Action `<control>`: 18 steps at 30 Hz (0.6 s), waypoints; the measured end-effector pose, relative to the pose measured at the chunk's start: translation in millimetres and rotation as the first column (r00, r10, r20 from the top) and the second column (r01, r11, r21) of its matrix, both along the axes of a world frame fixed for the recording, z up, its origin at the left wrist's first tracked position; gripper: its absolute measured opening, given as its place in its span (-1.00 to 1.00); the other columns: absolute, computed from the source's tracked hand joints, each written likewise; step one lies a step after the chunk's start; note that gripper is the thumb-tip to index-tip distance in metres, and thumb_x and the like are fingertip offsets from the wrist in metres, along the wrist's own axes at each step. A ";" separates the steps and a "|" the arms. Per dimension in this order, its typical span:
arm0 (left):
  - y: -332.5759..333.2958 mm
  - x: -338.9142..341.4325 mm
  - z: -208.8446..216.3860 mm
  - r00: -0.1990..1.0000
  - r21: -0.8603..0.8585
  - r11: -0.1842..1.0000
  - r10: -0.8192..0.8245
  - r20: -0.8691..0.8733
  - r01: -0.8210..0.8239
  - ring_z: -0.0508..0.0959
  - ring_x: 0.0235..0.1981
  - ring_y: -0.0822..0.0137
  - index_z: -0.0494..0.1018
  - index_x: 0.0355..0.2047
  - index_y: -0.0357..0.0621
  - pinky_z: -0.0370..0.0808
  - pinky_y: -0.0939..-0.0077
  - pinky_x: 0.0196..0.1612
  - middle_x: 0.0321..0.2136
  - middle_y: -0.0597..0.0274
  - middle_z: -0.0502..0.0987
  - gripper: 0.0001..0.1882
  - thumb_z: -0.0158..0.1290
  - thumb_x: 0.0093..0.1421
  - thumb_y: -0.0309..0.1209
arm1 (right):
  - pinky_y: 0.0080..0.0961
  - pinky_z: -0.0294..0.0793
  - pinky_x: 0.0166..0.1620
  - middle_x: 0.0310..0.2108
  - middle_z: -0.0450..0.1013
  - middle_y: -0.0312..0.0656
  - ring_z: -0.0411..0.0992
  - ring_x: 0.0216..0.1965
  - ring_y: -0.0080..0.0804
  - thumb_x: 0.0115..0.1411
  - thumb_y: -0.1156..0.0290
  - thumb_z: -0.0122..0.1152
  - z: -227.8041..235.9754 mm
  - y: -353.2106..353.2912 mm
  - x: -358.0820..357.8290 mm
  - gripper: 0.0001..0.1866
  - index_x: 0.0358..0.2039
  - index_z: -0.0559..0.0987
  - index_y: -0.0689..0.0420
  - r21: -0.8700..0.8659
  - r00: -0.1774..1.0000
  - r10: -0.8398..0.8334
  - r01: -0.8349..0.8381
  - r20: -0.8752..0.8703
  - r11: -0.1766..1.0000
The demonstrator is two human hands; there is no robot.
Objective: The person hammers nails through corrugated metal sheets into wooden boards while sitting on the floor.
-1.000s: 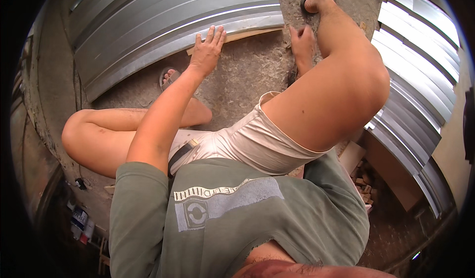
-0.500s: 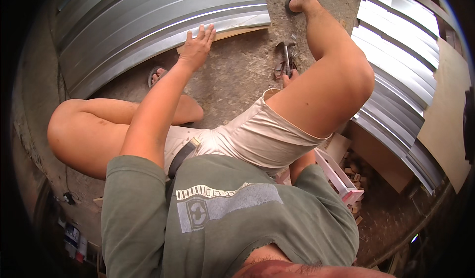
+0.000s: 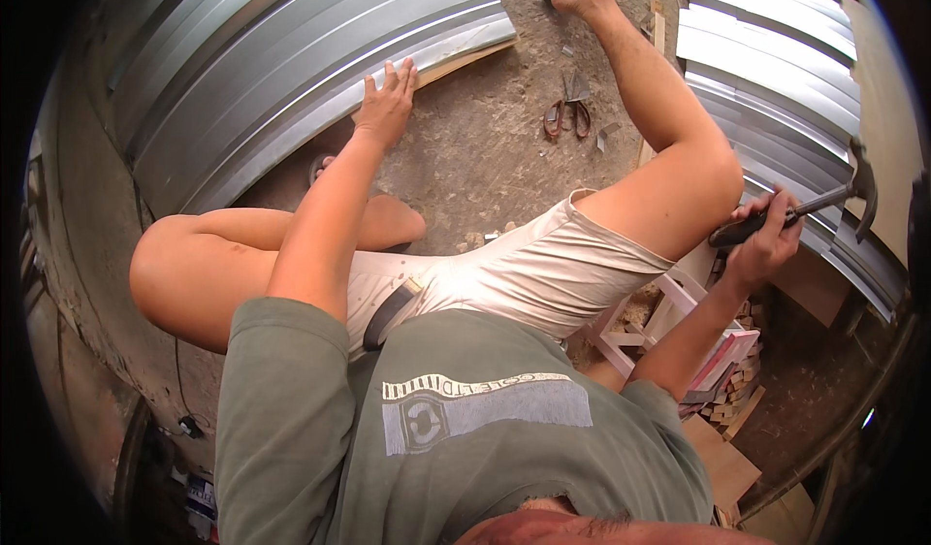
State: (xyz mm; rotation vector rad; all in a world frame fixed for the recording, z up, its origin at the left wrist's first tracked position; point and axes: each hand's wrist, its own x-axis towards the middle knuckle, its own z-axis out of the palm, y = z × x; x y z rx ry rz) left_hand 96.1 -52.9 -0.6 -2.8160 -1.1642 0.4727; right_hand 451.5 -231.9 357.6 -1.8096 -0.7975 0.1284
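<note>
A claw hammer point(image 3: 824, 199) with a black grip and a metal head is held in my right hand point(image 3: 768, 244), out past my raised right knee. Its head points away to the right. My left hand point(image 3: 386, 107) lies flat, fingers spread, on the near edge of a ribbed grey metal sheet point(image 3: 330, 50). A strip of wood point(image 3: 464, 62) shows under that edge. On the floor between my legs rests a pair of snips point(image 3: 569, 109) with reddish handles, small metal scraps beside it.
More shiny ribbed sheets point(image 3: 766, 89) lie to the right, with a plywood panel point(image 3: 887, 109) by them. Near my right arm stands a pale wooden frame point(image 3: 674, 303), and several wood blocks point(image 3: 742, 390) are piled behind it. A cable point(image 3: 179, 380) runs along the left.
My right hand has lifted the hammer from the floor between my legs and swung it out to the right, past my knee. My left hand stays on the metal sheet.
</note>
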 end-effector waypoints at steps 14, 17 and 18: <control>7.1 7.7 15.0 0.999 -0.030 0.999 -0.034 -0.034 0.033 0.16 0.41 -0.03 0.09 0.41 -0.28 0.30 -0.09 0.27 0.45 0.01 0.05 -0.31 -0.05 0.27 -0.47 | -0.06 0.32 -0.43 -0.58 0.38 0.19 0.38 -0.51 0.28 0.44 0.11 0.03 -306.2 98.9 -108.3 -0.59 -0.33 0.33 0.25 -0.537 0.790 0.608 -0.547 -0.078 0.642; 3.3 0.6 12.2 0.999 -0.071 0.997 0.006 -0.034 -0.008 0.15 0.41 -0.03 0.10 0.40 -0.28 0.31 -0.11 0.27 0.46 0.00 0.04 -0.29 -0.01 0.24 -0.50 | -0.01 0.31 -0.45 -0.60 0.40 0.12 0.42 -0.51 0.24 0.45 0.14 0.00 -339.8 91.3 -109.6 -0.60 -0.37 0.34 0.24 -0.597 0.784 0.617 -0.529 -0.072 0.603; 6.0 -4.7 8.1 0.998 -0.063 0.998 0.003 -0.058 -0.007 0.16 0.41 -0.03 0.10 0.41 -0.27 0.29 -0.11 0.27 0.46 0.01 0.04 -0.29 -0.01 0.25 -0.47 | -0.01 0.30 -0.45 -0.61 0.40 0.11 0.42 -0.51 0.23 0.45 0.14 0.00 -328.5 100.4 -112.9 -0.60 -0.37 0.34 0.23 -0.555 0.788 0.609 -0.548 -0.092 0.626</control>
